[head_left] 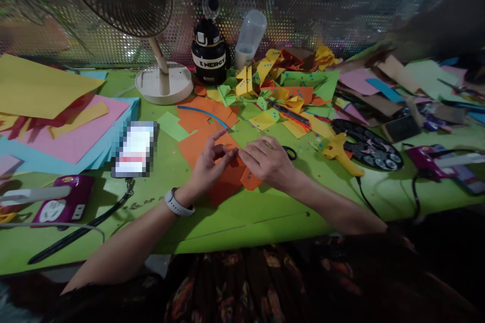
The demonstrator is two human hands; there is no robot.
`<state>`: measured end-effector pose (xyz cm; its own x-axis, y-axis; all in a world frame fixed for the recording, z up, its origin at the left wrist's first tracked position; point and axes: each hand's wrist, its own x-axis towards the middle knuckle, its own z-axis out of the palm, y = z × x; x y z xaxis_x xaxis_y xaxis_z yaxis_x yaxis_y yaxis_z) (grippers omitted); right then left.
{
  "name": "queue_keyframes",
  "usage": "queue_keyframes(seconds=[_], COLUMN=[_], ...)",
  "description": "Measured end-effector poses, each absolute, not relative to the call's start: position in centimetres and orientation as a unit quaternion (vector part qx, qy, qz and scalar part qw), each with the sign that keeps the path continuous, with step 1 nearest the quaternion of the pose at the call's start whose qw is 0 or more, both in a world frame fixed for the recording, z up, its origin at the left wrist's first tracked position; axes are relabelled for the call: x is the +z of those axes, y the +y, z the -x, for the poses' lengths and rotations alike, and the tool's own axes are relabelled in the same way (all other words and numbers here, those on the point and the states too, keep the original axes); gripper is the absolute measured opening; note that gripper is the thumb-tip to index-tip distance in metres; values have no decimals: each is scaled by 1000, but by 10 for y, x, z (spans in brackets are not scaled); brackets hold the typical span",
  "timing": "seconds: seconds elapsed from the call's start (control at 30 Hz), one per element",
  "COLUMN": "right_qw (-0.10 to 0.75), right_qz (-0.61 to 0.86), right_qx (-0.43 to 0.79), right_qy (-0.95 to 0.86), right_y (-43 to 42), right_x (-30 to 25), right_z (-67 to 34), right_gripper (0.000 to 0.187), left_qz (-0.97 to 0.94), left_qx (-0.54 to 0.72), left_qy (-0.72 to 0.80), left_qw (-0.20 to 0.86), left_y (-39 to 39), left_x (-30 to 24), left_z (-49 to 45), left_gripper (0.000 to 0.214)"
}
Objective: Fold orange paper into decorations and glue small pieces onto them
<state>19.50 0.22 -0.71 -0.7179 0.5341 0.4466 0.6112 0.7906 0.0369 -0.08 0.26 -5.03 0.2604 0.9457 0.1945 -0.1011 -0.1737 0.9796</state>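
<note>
Over the green table, my left hand point(212, 164) and my right hand point(267, 161) meet at the fingertips. My right hand is closed on a small folded piece of orange paper point(250, 180) with blue dots, whose lower end shows beneath the palm. On my left hand the thumb and a finger are pinched together beside the right fingertips, and the index finger sticks up. A tiny dark blue spot shows at this pinch; what is held there I cannot make out. Under both hands lie orange paper sheets point(193, 146). Black scissor handles point(290, 152) poke out behind my right hand.
Left are a phone point(135, 149), stacked coloured paper point(87, 131) and a purple device point(62, 201). A fan point(164, 83) and black bottle point(209, 55) stand behind. Folded paper pieces point(288, 78), a cutter knife point(290, 113), a yellow glue gun point(343, 154) and a black round tray point(373, 149) lie right.
</note>
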Motion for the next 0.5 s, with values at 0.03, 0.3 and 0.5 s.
queue_keyframes(seconds=[0.03, 0.3, 0.5], right_qw=[204, 149, 181], right_qz=[306, 255, 282], right_qx=[-96, -152, -191], right_qy=[-925, -943, -922], right_y=[2, 0, 2], right_x=[-5, 3, -4], right_z=[-195, -194, -199], right_gripper=[31, 35, 31], left_qz=[-592, -601, -626], left_qx=[491, 486, 467], left_qy=[359, 358, 358], left_qw=[528, 524, 512], left_y=[2, 0, -1], left_x=[-50, -45, -43], left_z=[1, 1, 1], left_gripper=[57, 56, 54])
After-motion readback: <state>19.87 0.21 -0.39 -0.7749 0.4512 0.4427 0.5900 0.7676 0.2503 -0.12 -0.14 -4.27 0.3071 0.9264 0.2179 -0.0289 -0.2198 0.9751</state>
